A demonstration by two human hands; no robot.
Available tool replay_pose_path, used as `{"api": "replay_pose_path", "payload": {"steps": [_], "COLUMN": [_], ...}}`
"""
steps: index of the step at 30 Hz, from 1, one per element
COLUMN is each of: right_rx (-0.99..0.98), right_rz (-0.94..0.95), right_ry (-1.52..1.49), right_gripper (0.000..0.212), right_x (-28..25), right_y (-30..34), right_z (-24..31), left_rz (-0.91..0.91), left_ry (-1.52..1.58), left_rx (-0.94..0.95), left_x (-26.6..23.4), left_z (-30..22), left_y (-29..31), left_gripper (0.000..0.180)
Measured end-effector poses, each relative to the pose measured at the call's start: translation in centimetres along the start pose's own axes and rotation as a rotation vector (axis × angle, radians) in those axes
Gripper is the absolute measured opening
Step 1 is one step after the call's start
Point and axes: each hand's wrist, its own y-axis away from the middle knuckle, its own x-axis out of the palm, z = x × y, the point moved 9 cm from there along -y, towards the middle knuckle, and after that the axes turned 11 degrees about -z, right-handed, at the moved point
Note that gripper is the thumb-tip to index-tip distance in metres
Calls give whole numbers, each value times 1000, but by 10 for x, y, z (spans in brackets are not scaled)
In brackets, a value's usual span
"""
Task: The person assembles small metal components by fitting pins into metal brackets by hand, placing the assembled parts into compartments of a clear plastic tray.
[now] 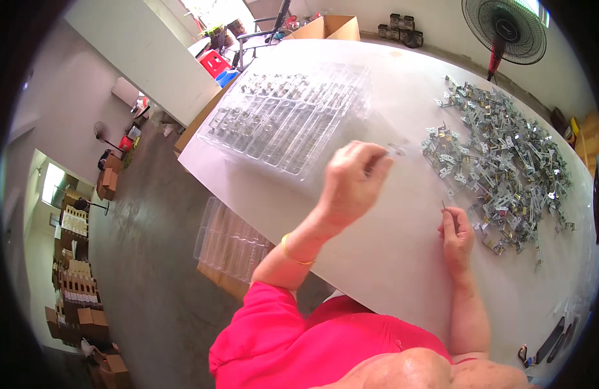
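Observation:
My left hand [352,181], a yellow band on its wrist, is raised over the table between the trays and the pile. Its fingers pinch a small metal piece [396,151], smeared by motion. Lower and to the right, my right hand [457,241] holds a thin metal part [444,204] between thumb and finger, close to the pile's near left edge. That pile of small silvery metal brackets [506,162], some with brassy bits, spreads over the table's right side. To the left of my left hand lies a stack of transparent plastic trays [287,170], many long slots filled with metal parts.
More transparent trays [231,236] sit on a carton below the table's left edge. A black fan [505,29] stands beyond the far right edge. Dark-handled tools [551,340] lie at the near right. An open carton [325,27] and a chair [264,35] are behind the table.

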Motion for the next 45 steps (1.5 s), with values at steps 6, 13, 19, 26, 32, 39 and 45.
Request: {"api": "replay_pose_path", "payload": {"steps": [6,13,19,26,32,39,45], "right_rx": [-57,-74,-76,-73,-78,-50,-57], "right_rz": [-34,-33,-34,-31,-39,-30,-29], "right_ry": [17,16,13,25,38,26,89], "right_gripper": [8,7,6,8,5,7,11], "right_x": [-3,-1,-1,0,-1,-2,-1], "right_y": [-3,-1,-2,-4,-2,3,-1], "right_z": [-7,-1,-4,-7,-3,-1,0], "left_rz": [-196,-157,-65,8,23,96,-19], "left_ry": [-235,-531,-670,-763,-793,-880,-829], "left_rx": [-103,-294,-272,-217,-183,-151,179], "left_x": [-89,-136,-129,-125,-124,-119,-87], "left_z": [42,111,141,150,150,149,70], "left_y": [-38,-65,-73,-83,-85,-81,-70], "left_gripper": [12,20,23,22,24,24,14]}}
